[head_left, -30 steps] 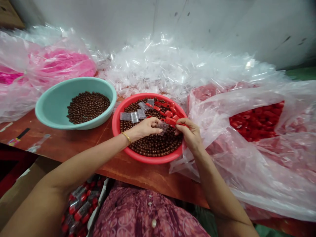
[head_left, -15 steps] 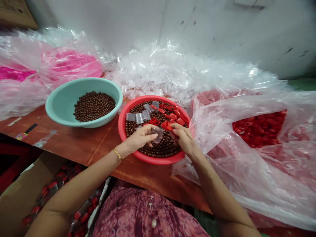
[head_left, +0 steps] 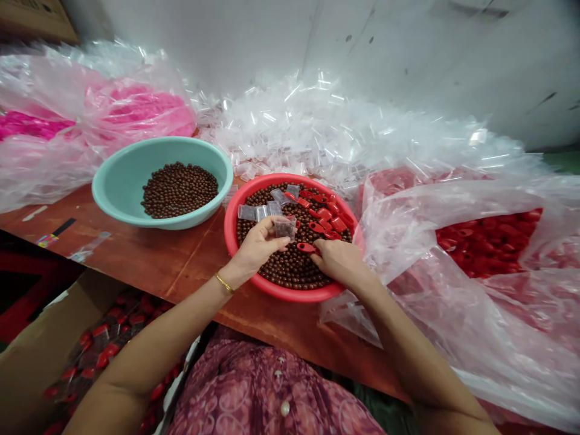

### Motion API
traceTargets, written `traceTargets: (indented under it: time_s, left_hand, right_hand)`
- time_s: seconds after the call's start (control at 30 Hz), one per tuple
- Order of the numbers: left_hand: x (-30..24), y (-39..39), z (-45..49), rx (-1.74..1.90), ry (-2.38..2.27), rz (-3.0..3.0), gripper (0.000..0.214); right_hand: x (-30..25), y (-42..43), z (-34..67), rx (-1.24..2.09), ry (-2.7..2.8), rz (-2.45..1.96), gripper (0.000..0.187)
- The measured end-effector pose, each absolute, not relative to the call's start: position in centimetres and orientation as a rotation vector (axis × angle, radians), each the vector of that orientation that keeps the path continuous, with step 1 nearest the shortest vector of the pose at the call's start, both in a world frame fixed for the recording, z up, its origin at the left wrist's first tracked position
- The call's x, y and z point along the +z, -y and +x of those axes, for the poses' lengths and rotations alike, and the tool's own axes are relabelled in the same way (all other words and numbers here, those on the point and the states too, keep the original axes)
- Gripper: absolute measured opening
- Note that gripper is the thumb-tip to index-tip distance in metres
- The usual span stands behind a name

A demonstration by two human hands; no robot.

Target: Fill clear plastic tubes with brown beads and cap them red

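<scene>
Left hand (head_left: pixel 259 246): thumb and fingers pinch one clear container (head_left: pixel 285 228), raised above the red basin (head_left: pixel 230 231). Right hand (head_left: pixel 339 263): low over the same basin, fingers curled, gripping a red piece (head_left: pixel 307 248) with a holed end protruding; fingertips hidden. Hands apart.

Red basin: near the middle of the surface (head_left: pixel 190 266), close to its near edge; contains brown beads (head_left: pixel 290 269), with loose red parts (head_left: pixel 324 214) toward its far right and clear pieces (head_left: pixel 247 212) at far left.

Teal basin (head_left: pixel 111 187): left of the red one, brown beads inside. Clear pile (head_left: pixel 312 127): along the far edge, by the wall. Bag with pink contents (head_left: pixel 140 112): far left corner. Open plastic bag (head_left: pixel 408 211) of red parts: right side. Below the near edge, left: carton (head_left: pixel 43 344) holding red-and-clear items (head_left: pixel 104 344).
</scene>
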State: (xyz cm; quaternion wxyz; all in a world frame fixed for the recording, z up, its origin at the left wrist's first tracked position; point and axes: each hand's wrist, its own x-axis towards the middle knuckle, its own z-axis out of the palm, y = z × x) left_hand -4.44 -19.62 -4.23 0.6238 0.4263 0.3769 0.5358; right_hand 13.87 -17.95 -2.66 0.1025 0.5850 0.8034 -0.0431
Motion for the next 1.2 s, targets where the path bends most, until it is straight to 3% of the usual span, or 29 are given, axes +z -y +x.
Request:
traceTargets:
  time_s: [0.13,0.27,0.37,0.67,0.97,1.2]
  left_hand:
    - [-4.2,19.7,-4.4,1.201,-0.871,1.025,0.032]
    - [-4.2,19.7,-4.1,1.169,-0.882,1.126,0.028]
    - [-4.1,19.7,-4.0,1.136,-0.883,1.198,0.025]
    - [-3.9,20.0,-4.0,1.109,-0.967,1.329,0.02]
    - [-4.3,20.2,-4.0,1.14,-0.933,1.304,0.021]
    - [-4.5,20.2,-4.0,1.085,-0.982,1.286,0.022]
  right_hand:
    - [-2.8,17.4,14.0,-0.279,-2.469,1.711,0.02]
    - [-2.1,16.5,14.3,-1.001,-2.732,2.042,0.028]
    - [-0.8,16.2,13.7,-1.414,-2.9,1.969,0.028]
    - [1.7,16.3,12.8,-1.328,-3.009,1.676,0.03]
    - [-0.4,17.4,13.8,-2.138,-2.276,1.968,0.041]
    - [-2.2,18.0,13.4,-2.032,-2.589,1.925,0.041]
